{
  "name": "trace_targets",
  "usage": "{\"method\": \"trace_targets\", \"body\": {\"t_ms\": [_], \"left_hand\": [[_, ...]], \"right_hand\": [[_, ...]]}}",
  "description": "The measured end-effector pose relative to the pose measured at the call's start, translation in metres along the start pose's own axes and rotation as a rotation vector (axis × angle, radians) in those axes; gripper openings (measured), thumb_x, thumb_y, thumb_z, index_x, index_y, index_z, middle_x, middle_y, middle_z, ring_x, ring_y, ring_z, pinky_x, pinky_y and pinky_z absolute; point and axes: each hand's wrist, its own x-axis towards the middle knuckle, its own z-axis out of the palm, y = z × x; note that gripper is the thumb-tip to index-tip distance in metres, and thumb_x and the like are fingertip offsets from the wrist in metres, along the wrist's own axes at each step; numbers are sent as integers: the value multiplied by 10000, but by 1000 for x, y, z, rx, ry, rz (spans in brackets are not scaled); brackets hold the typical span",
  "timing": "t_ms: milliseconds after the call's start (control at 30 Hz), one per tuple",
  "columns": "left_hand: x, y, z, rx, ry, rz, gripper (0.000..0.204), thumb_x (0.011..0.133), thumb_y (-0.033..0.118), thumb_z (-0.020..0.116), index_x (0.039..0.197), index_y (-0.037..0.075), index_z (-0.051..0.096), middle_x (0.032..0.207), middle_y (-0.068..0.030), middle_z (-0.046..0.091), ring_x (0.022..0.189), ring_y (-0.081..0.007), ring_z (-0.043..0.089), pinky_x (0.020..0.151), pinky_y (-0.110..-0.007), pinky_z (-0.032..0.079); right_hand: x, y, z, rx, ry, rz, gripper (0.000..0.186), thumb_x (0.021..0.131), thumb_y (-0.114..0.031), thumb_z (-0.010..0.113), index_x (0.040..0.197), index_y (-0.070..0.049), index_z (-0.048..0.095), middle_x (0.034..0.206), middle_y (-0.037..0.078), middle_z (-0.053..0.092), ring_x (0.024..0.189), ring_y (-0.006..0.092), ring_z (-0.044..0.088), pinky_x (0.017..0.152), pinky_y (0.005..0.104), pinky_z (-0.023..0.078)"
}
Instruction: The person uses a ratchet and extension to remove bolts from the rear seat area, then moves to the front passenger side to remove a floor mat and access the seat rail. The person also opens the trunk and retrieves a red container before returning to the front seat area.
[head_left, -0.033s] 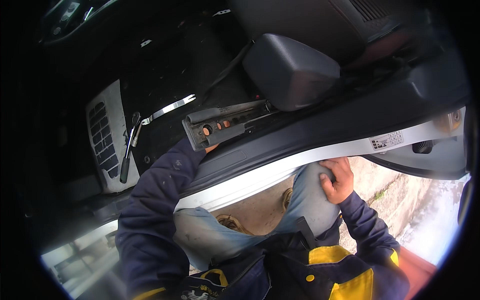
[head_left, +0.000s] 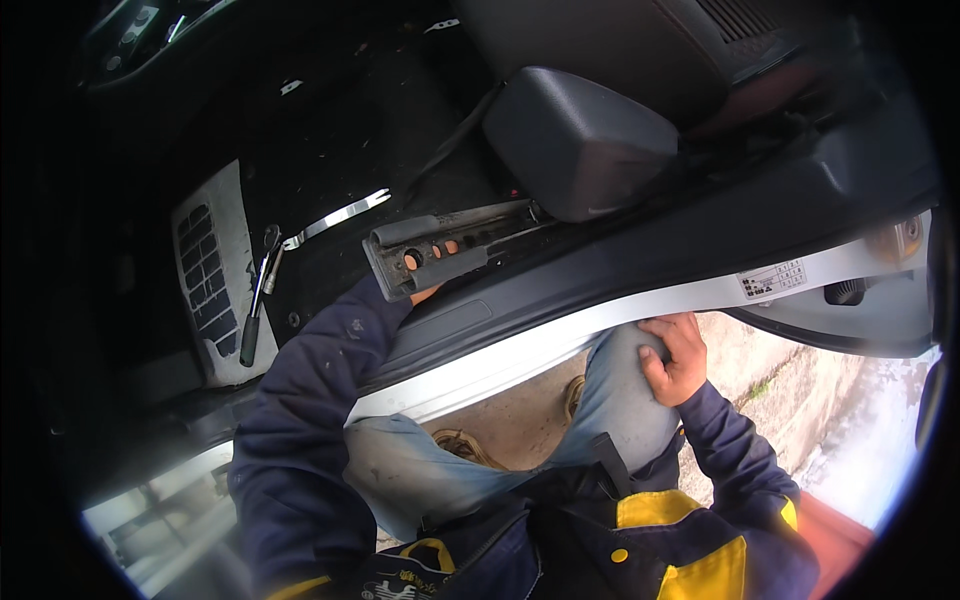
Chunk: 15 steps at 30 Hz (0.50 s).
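Observation:
My left hand (head_left: 427, 293) reaches beneath a dark metal seat rail (head_left: 395, 277) on the car floor. Skin shows through the rail's holes and below its edge, but the fingers are otherwise hidden, so their grip cannot be told. My right hand (head_left: 680, 362) rests on my right knee, thumb apart from the fingers, holding nothing. Left of the rail lie a ratchet wrench (head_left: 256, 305) with a dark handle and a silver pry bar (head_left: 338, 217) with a forked end.
Beyond the rail a dark seat (head_left: 580, 140) stands on the black carpet. A light floor pad (head_left: 228, 245) with dark blocks lies at the left. The black sill trim (head_left: 570, 290) and white door sill (head_left: 480, 382) run between my knees and the cabin.

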Motion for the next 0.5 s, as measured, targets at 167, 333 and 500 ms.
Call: {"method": "trace_targets", "body": {"t_ms": [167, 333, 500], "left_hand": [[1, -19, 1, -511, 51, -150, 394, 984, 238, 611, 1358, 151, 697, 1041, -96, 758, 715, -259, 737, 583, -489, 661], [-1, -47, 0, -1204, -93, -374, 417, 992, 252, 613, 1389, 148, 685, 1084, -82, 762, 763, -265, 745, 611, -510, 666], [-3, -66, 1, -1451, -192, -376, 418, 1010, 290, 611, 1398, 149, 676, 995, -75, 733, 751, -247, 744, 615, -501, 664]], "right_hand": [[0, 1, -1, 17, 11, 0, 349, 788, -38, 721, 1132, 15, 740, 1158, 199, 694, 1077, 410, 649, 964, 474, 545], [-2, 4, -1, 23, 24, 4, 346, 788, -41, 722, 1129, 17, 742, 1155, 200, 696, 1075, 410, 651, 958, 471, 547], [-2, 3, -1, 24, 12, 13, 342, 789, -46, 725, 1124, 17, 746, 1155, 203, 698, 1075, 411, 652, 959, 470, 549]]}}
